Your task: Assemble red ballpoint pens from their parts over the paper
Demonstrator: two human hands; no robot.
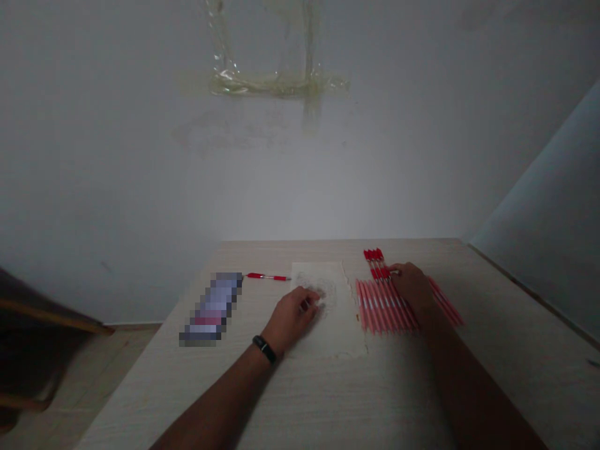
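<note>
My left hand [295,315], with a black wristband [264,349], rests on a white sheet of paper [323,340] with dark scribbles [328,290]. Its thumb and fingers are curled together; anything between them is too small to make out. At the right, the fingertips of my right hand [411,284] are closed at the end of a small row of red pens [375,265], seemingly pinching the rightmost one. Just below, and partly under that hand, slim pink sticks [382,307] lie side by side, pens or pencils; more pink sticks [445,301] show beyond the wrist.
A single red pen [267,277] lies left of the paper, near a blurred-out phone-like object [212,309]. The pale wooden table [319,406] meets a wall [398,187] with peeling tape [262,85]. A dark wood-edged piece of furniture [51,315] stands at left.
</note>
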